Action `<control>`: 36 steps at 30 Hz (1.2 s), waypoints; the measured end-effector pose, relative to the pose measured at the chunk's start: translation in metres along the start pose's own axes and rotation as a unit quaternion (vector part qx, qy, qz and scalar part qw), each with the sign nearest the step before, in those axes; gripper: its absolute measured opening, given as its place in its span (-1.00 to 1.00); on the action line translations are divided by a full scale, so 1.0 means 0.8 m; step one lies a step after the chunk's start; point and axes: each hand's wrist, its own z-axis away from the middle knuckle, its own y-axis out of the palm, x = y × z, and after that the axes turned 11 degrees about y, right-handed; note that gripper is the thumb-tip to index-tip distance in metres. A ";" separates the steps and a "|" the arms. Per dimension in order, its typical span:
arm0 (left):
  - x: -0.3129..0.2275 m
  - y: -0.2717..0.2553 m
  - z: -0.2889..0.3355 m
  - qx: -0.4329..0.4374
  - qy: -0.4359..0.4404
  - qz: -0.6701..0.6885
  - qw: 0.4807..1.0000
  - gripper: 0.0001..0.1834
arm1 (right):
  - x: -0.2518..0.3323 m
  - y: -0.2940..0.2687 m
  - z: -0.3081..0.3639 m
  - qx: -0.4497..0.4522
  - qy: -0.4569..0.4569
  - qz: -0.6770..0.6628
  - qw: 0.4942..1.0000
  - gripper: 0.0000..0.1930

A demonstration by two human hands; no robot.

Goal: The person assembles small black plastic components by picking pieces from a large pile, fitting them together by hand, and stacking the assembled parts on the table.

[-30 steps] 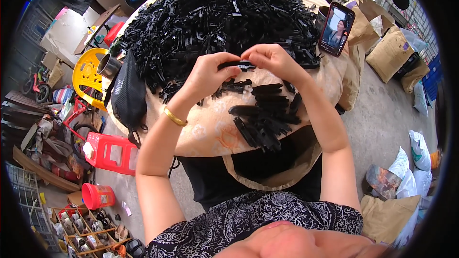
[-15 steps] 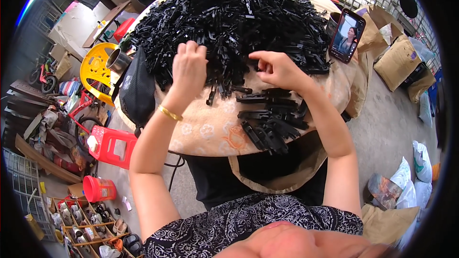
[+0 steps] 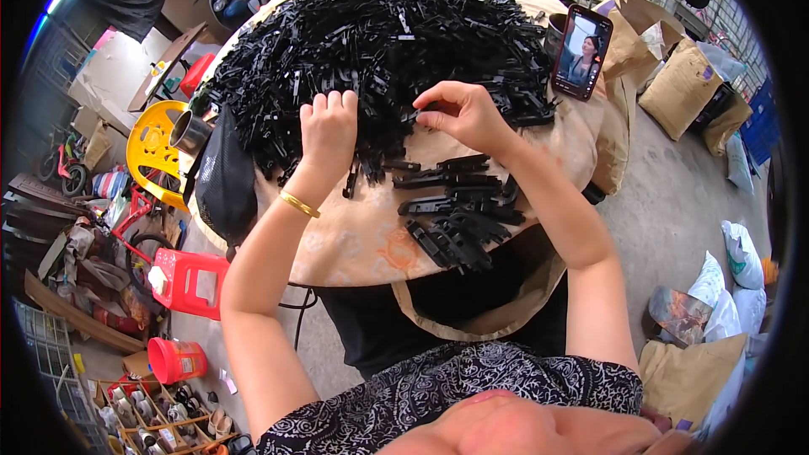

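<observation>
A large heap of small black plastic pieces point(image 3: 371, 34) covers most of a round table; their exact kind is too small to tell. My left hand point(image 3: 329, 131) is closed in a fist at the heap's near edge, knuckles up, and what it may hold is hidden. To its right, my right hand point(image 3: 462, 114) curls with thumb and index finger brought close together at the heap's edge. Anything between those fingertips is too small to name. Nearer to me, below my right wrist, longer black plastic pieces point(image 3: 459, 211) lie in rough rows close to the table's edge.
The table has a peach patterned cloth point(image 3: 337, 257). A phone point(image 3: 581, 52) stands upright at the right. At the left are a metal cup point(image 3: 190, 132) and a black mesh bag point(image 3: 227, 181). An open brown paper bag point(image 3: 489, 329) sits at my lap, below the edge.
The whole view has shifted slightly, with the table now further left. My right index finger, extended before, now bends toward the thumb. My left hand stays closed at the heap, turned a little.
</observation>
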 end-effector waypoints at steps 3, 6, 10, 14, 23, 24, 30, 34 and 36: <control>-0.004 -0.017 -0.013 -0.143 -0.085 0.271 0.948 -0.77 | 0.005 -0.001 0.002 0.029 0.039 -0.062 0.997 -0.85; -0.018 -0.030 -0.028 -0.141 -0.159 0.483 0.850 -0.70 | 0.010 0.000 0.005 0.037 0.048 -0.113 0.992 -0.82; -0.036 -0.021 -0.038 -0.024 -0.229 0.749 0.621 -0.78 | 0.004 0.003 0.003 0.008 -0.005 -0.072 0.997 -0.81; -0.044 -0.021 -0.038 -0.035 -0.306 0.854 0.418 -0.81 | 0.001 0.003 0.002 -0.055 -0.048 0.005 0.997 -0.83; -0.038 -0.035 -0.024 -0.021 -0.165 0.712 0.682 -0.63 | 0.004 -0.004 0.005 -0.062 -0.114 0.236 0.963 -0.75; -0.037 -0.034 -0.022 -0.023 -0.166 0.711 0.683 -0.63 | 0.010 -0.003 0.007 -0.100 -0.142 0.259 0.950 -0.72; -0.035 -0.036 -0.019 -0.101 -0.033 0.598 0.794 -0.57 | -0.001 -0.007 0.004 -0.003 -0.079 0.127 0.989 -0.63; -0.032 -0.039 -0.016 -0.092 -0.025 0.533 0.840 -0.66 | 0.009 -0.005 0.007 0.018 -0.045 0.168 0.985 -0.64; -0.032 -0.046 -0.017 -0.086 -0.034 0.537 0.838 -0.69 | 0.007 -0.005 0.006 0.010 -0.065 0.176 0.982 -0.66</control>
